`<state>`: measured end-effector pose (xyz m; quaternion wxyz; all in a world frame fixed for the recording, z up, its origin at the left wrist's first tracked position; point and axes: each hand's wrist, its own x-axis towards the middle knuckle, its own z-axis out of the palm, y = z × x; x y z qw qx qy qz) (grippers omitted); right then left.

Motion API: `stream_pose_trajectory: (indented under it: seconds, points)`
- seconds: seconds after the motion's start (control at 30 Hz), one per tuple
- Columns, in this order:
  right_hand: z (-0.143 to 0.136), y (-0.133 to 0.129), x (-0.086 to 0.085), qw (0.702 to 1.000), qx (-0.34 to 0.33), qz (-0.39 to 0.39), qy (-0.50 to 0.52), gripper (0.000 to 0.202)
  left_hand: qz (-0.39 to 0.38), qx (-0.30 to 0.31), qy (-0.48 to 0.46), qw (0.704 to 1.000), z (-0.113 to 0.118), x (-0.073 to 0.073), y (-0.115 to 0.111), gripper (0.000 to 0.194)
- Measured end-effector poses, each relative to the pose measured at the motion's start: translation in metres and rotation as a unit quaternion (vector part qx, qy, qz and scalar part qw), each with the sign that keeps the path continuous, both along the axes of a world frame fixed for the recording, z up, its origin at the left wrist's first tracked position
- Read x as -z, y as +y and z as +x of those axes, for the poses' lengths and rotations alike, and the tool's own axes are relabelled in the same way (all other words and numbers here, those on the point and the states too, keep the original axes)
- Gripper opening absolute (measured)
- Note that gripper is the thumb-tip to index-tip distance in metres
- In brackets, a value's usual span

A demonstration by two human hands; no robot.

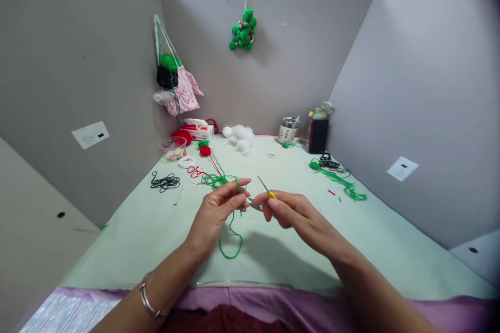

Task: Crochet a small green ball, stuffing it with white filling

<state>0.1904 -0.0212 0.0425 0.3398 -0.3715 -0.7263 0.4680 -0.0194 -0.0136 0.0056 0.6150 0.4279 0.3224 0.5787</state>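
Note:
Green yarn (231,257) is pinched between the thumb and fingers of my left hand (219,208), and a loose loop hangs below it onto the table. My right hand (291,210) is closed around a thin metal tool with a yellow handle (272,195), which looks like a crochet hook and points up and left. From the same hand a grey metal blade (255,205), perhaps of small snips, reaches toward the yarn at my left fingertips. Whether blade and yarn touch, I cannot tell. More green yarn (214,181) lies tangled just behind my left hand.
Black cord (164,181), red-handled scissors (195,171) and a red yarn ball (205,151) lie to the left. Behind them stand a plastic tub (173,148) and a tissue box (201,131). White stuffing (240,136) and a can (288,131) are farther back. Green strands (344,182) lie right.

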Motion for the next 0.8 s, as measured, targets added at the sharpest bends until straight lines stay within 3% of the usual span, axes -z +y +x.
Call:
stream_pose_trajectory:
  seconds: [0.1,0.2,0.37,0.5,0.67,0.8]
  points:
    - [-0.001,-0.014,0.011,0.998,0.052,0.026,0.037,0.046,0.016,0.016,0.021,1.000,-0.001,-0.001,-0.004,0.031]
    - [-0.002,-0.021,0.024,0.981,0.129,0.025,0.145,0.047,0.025,0.018,0.043,0.999,-0.001,-0.004,-0.007,0.031]
    - [-0.017,-0.029,0.030,0.931,0.133,0.045,0.337,0.030,0.015,0.059,0.020,0.998,0.002,-0.005,-0.014,0.039]
    - [-0.031,-0.032,0.033,0.932,0.143,0.088,0.322,0.015,0.004,0.092,0.021,0.996,0.004,-0.002,-0.021,0.043]
    - [-0.036,-0.035,0.036,0.930,0.185,0.177,0.263,0.016,-0.011,0.090,0.019,0.996,0.004,-0.001,-0.025,0.044]
    - [-0.034,-0.036,0.035,0.933,0.182,0.192,0.246,0.017,0.000,0.073,0.017,0.997,0.004,-0.004,-0.025,0.038]
